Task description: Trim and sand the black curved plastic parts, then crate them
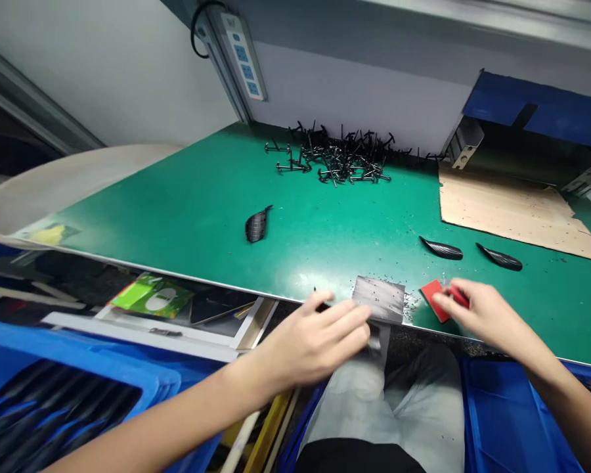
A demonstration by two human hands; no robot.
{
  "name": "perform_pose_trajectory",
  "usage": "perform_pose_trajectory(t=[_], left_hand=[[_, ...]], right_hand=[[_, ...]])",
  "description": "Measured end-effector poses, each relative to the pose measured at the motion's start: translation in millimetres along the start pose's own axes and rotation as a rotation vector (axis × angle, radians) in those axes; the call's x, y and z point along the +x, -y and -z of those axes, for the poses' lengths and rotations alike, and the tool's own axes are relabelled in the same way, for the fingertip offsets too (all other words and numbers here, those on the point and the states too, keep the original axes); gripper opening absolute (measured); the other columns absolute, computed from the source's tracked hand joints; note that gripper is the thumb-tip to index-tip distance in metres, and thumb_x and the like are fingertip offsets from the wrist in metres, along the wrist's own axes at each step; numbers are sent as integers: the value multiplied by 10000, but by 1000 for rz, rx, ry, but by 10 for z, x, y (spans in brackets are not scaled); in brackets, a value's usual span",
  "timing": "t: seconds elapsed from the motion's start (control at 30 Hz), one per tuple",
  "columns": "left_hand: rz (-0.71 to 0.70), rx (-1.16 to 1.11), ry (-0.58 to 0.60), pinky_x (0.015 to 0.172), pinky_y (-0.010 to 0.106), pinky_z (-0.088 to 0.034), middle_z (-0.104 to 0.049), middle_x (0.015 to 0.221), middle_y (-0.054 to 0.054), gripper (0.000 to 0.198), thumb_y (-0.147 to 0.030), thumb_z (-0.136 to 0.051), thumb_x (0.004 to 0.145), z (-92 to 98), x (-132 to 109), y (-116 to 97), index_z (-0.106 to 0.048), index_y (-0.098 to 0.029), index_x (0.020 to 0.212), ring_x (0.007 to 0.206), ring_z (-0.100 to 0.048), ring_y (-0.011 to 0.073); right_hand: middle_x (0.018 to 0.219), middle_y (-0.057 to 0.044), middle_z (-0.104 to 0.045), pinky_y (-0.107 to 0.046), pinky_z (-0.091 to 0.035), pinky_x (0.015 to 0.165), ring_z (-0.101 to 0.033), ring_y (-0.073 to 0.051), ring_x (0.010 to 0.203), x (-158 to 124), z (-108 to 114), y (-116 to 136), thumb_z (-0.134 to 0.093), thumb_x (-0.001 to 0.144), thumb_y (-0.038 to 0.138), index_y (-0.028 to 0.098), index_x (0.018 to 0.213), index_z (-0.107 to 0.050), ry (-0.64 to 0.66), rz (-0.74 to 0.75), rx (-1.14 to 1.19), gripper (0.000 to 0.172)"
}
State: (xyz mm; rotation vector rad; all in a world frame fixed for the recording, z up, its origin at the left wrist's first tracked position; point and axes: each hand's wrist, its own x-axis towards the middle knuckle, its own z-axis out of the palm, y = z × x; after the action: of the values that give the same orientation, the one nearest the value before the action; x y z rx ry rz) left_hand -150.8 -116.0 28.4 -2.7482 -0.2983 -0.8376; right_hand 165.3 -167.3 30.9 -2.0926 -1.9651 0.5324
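Note:
My left hand (320,338) is curled at the near edge of the green table (187,210), fingers closed on a small dark part whose tip shows above them; it touches a grey block (380,299) dusted with black shavings. My right hand (477,312) pinches a red-handled tool (457,297) just right of the block, next to a flat red piece (434,299). Three black leaf-shaped parts lie on the table: one left of centre (256,225) and two at the right (442,248), (500,257).
A heap of black T-shaped sprue pieces (339,157) lies at the table's back. A cardboard sheet (507,207) covers the right rear. Blue bins stand below: one at left (69,401) holding black parts, one at right (512,420). A power strip (243,56) hangs above.

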Motion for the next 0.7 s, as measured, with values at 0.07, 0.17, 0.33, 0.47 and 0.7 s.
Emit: perform_pose_trajectory(t=[0.07, 0.17, 0.33, 0.47, 0.7], left_hand=[[-17, -30, 29, 945, 382, -321, -713, 1189, 46, 283, -88, -374, 1015, -180, 60, 243, -626, -187, 932, 1083, -617, 174], [-24, -56, 118, 932, 383, -295, -668, 1290, 65, 202, -135, -452, 1016, -515, 217, 657, -640, -207, 1005, 1130, -592, 198], [24, -188, 292, 892, 369, -283, -667, 1257, 77, 196, -178, -480, 1014, -1015, 496, 1067, -671, -201, 1053, 1135, -572, 219], [55, -341, 379, 900, 371, -272, -686, 1207, 64, 253, -174, -461, 1006, -1208, 567, 1215, -706, -219, 1049, 1126, -566, 207], [322, -292, 137, 1020, 441, -287, -578, 1404, 122, 328, -256, -470, 975, -968, 724, 848, -600, -199, 1270, 1270, -509, 257]], right_hand=[[649, -8, -544, -271, -292, 586, -467, -162, 594, 274, 118, -245, -503, 952, 495, 225, 688, -441, -164, -152, -55, 383], [586, -29, -510, -305, -282, 603, -463, -188, 577, 629, 235, -546, -544, 921, 414, 228, 645, -469, -233, -292, -85, 342], [516, -32, -501, -313, -294, 588, -462, -178, 539, 857, 150, -721, -584, 891, 446, 215, 563, -488, -193, -312, 41, 412], [614, -44, -599, -290, -336, 586, -509, -172, 594, 807, 131, -739, -634, 831, 506, 187, 625, -580, -168, -228, 240, 384], [569, 28, -452, -237, -199, 421, -270, -76, 439, 390, 234, -495, -620, 760, 782, 186, 734, -557, -133, -149, 642, 600]])
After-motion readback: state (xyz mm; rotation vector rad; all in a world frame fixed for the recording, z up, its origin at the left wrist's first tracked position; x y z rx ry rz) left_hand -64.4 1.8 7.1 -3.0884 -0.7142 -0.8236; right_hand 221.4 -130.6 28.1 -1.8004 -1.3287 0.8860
